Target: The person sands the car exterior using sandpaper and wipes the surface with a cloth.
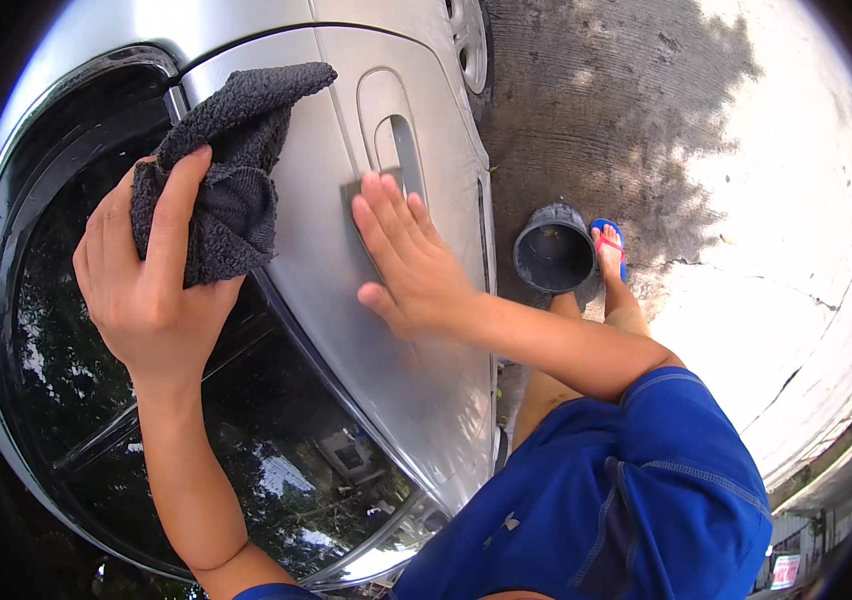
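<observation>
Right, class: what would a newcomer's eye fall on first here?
The dark grey cloth bunched in the left hand, left of centre against the silver car. Mid-picture, the right hand spreads out near the door handle. Farther right, a dark bucket stands beside a blue sandal.

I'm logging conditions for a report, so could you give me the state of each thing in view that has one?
Dark cloth: bunched and folded, held in the left hand
Left hand: fingers curled on the cloth
Right hand: open, fingers extended, at the door
Silver car door: looks shut
Side window: looks closed, reflecting foliage
Bucket: upright, open-topped; contents unclear
Sandal: worn on a foot
</observation>
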`<state>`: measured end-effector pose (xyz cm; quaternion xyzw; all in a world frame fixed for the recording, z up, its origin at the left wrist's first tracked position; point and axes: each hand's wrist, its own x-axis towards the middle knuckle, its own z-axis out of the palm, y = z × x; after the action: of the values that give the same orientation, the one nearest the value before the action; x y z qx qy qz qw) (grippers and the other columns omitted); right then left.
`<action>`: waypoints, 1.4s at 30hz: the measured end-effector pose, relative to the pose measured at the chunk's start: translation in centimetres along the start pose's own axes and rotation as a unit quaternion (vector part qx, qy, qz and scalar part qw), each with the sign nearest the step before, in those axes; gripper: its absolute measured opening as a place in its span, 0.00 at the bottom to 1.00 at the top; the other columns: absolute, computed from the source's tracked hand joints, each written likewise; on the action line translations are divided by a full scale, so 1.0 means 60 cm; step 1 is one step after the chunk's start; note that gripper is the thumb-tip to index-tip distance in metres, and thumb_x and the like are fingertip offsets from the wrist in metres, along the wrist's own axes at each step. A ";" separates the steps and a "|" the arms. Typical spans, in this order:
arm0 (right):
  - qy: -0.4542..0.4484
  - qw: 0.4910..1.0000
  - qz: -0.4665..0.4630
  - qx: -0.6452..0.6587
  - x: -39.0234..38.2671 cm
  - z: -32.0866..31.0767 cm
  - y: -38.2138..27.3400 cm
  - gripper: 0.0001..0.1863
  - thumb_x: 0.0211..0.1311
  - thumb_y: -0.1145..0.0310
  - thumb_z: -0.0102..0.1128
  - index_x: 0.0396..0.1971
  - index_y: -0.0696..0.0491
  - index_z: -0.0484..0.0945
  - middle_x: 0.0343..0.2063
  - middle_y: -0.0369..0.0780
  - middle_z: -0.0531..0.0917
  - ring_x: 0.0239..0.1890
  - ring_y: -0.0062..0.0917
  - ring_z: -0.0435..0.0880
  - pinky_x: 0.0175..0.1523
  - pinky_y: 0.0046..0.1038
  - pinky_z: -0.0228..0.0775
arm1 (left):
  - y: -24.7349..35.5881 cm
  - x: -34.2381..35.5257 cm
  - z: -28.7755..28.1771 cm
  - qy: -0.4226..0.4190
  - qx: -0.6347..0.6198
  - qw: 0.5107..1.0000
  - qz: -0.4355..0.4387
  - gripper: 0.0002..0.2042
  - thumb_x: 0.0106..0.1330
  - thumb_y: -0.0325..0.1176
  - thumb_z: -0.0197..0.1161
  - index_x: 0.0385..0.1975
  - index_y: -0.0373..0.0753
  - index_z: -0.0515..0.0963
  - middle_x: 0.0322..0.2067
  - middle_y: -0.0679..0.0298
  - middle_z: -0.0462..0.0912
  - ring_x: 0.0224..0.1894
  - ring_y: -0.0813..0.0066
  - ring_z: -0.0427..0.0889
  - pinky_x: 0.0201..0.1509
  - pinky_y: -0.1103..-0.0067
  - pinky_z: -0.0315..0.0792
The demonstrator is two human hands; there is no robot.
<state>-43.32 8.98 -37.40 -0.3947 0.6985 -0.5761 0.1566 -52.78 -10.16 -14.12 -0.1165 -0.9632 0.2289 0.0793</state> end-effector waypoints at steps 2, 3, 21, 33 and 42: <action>0.001 1.000 0.015 0.022 -0.033 0.006 -0.003 0.43 0.82 0.46 0.39 0.81 0.63 0.44 0.81 0.58 0.46 0.84 0.52 0.42 0.84 0.50 0.31 | 0.001 0.009 -0.002 0.021 -0.001 1.000 0.000 0.29 0.46 0.37 0.80 0.54 0.50 0.88 0.48 0.60 0.87 0.51 0.60 0.86 0.56 0.66 0.76; 0.007 0.999 0.015 0.034 -0.034 0.012 0.000 0.43 0.82 0.46 0.40 0.81 0.63 0.45 0.81 0.58 0.46 0.84 0.51 0.42 0.84 0.50 0.31 | 0.000 0.006 -0.001 0.019 0.001 1.000 0.001 0.29 0.46 0.37 0.80 0.54 0.50 0.88 0.48 0.60 0.87 0.51 0.60 0.86 0.56 0.66 0.76; 0.086 0.994 0.025 0.058 0.127 -0.061 0.038 0.43 0.83 0.41 0.33 0.83 0.56 0.43 0.83 0.54 0.42 0.85 0.47 0.37 0.83 0.52 0.28 | 0.003 0.000 -0.010 -0.011 0.011 1.000 0.011 0.31 0.46 0.45 0.86 0.53 0.46 0.88 0.49 0.58 0.88 0.53 0.58 0.86 0.58 0.66 0.77; 0.003 0.998 -0.024 0.066 -0.059 0.033 0.017 0.43 0.82 0.46 0.40 0.81 0.64 0.44 0.81 0.59 0.44 0.85 0.50 0.38 0.84 0.50 0.28 | 0.007 0.007 0.007 0.009 0.003 1.000 0.007 0.27 0.46 0.38 0.80 0.52 0.49 0.88 0.48 0.60 0.86 0.51 0.59 0.86 0.54 0.66 0.76; 0.052 0.997 -0.041 0.044 -0.063 0.067 -0.040 0.45 0.80 0.46 0.43 0.81 0.63 0.43 0.83 0.55 0.42 0.85 0.51 0.35 0.84 0.51 0.25 | -0.009 0.003 0.001 0.030 0.036 0.998 -0.029 0.27 0.48 0.43 0.82 0.53 0.52 0.88 0.48 0.63 0.87 0.51 0.63 0.85 0.58 0.69 0.70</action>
<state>-37.32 8.93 -37.23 -0.3854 0.6626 -0.6321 0.1133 -53.09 -10.60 -13.89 -0.0928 -0.9543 0.2579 0.1189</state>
